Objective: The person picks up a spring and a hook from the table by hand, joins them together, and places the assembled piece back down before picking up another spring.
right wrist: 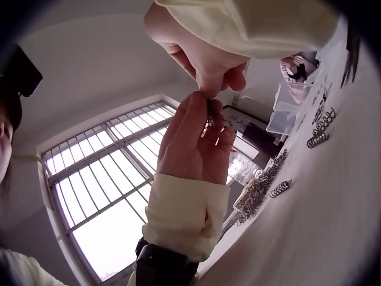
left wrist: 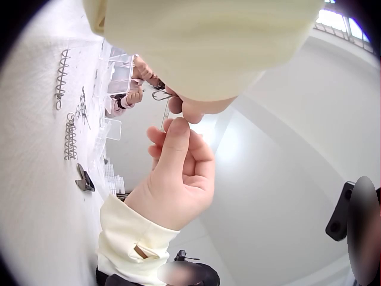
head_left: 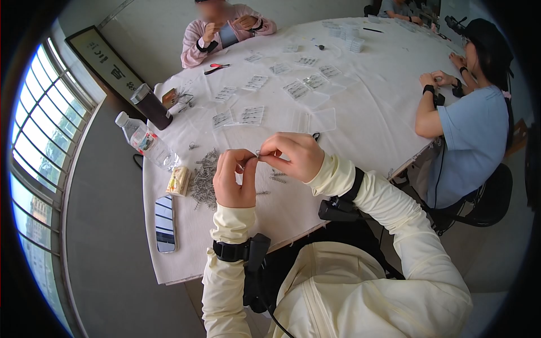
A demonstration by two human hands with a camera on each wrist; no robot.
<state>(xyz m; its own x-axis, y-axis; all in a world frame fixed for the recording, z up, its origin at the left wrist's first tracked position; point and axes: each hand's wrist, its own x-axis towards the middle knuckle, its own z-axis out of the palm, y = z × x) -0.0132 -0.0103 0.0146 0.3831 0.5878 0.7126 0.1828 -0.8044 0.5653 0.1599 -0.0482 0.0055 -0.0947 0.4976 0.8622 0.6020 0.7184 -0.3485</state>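
Note:
My left hand (head_left: pixel 234 179) and right hand (head_left: pixel 296 156) meet fingertip to fingertip above the table. Between them a small metal wire piece (head_left: pixel 257 152) is pinched. A wire loop (left wrist: pixel 161 95) sticks out beside the left fingertips in the left wrist view, where the right hand (left wrist: pixel 172 173) has thumb and fingers together. Coiled wire (right wrist: pixel 209 123) shows within the curled fingers of the left hand (right wrist: pixel 193 143) in the right wrist view; the right hand (right wrist: pixel 205 56) touches it from above. A tangled pile of metal springs (head_left: pixel 205 183) lies beside the left hand.
A phone (head_left: pixel 165 224), a yellow packet (head_left: pixel 178 181), a plastic bottle (head_left: pixel 147 141) and a dark tumbler (head_left: pixel 152 107) stand or lie left. Clear trays (head_left: pixel 252 115) with metal pieces, red-handled pliers (head_left: pixel 216 68) and several loose springs (left wrist: pixel 70 137) are farther in. People sit around the table (head_left: pixel 372 112).

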